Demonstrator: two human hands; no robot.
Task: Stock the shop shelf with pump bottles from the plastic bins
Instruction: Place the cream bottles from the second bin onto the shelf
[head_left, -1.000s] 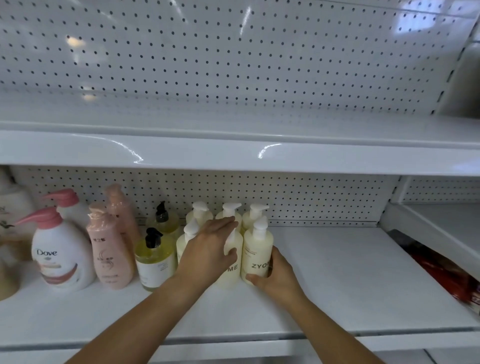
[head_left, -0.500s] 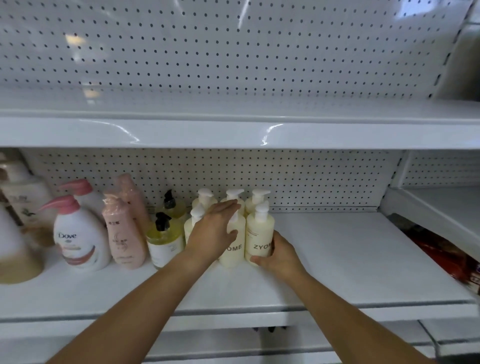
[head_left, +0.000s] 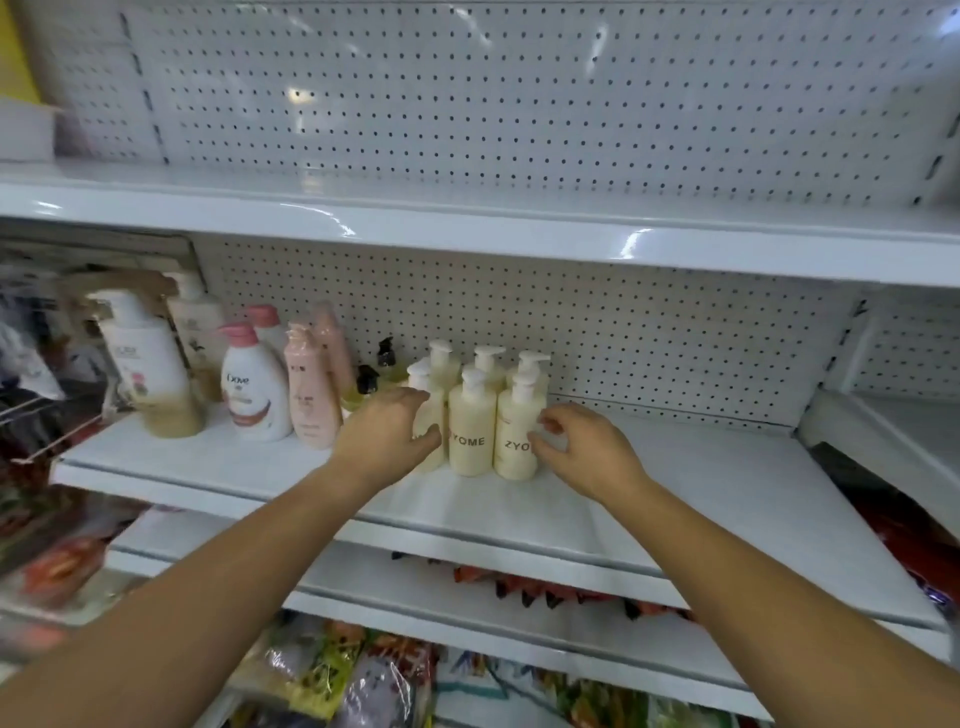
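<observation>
Right hand (head_left: 587, 449) beside the front right cream bottle (head_left: 517, 436), fingers curled loose, tips just at its side; holding nothing. Left hand (head_left: 387, 439) in front of the front left cream bottle (head_left: 430, 415), fingers half spread, thumb near its body; whether it touches, cannot tell. No grip on either side.

Cream pump bottles stand upright in a tight block on the middle shelf (head_left: 649, 499): three in front, three behind, bodies touching. The centre front bottle (head_left: 471, 434) reads ZYOME. Left of the block: two dark-capped yellow bottles, then pink bottles, then a white Dove bottle (head_left: 254, 389). Shelf right of the block is bare. No plastic bins in view.

Handling, as judged: full bottles, fairly heavy for their size, rigid plastic, smooth and likely a bit slick. Pump heads are the weak part; take hold round the body below the shoulder, not by the spout. Tall and narrow, so one nudged may tip its neighbours.

Against half a second ago: both hands have come off the bottles. Right hand then cupped the front right bottle low; left lay over the front left pump. Block unchanged.
</observation>
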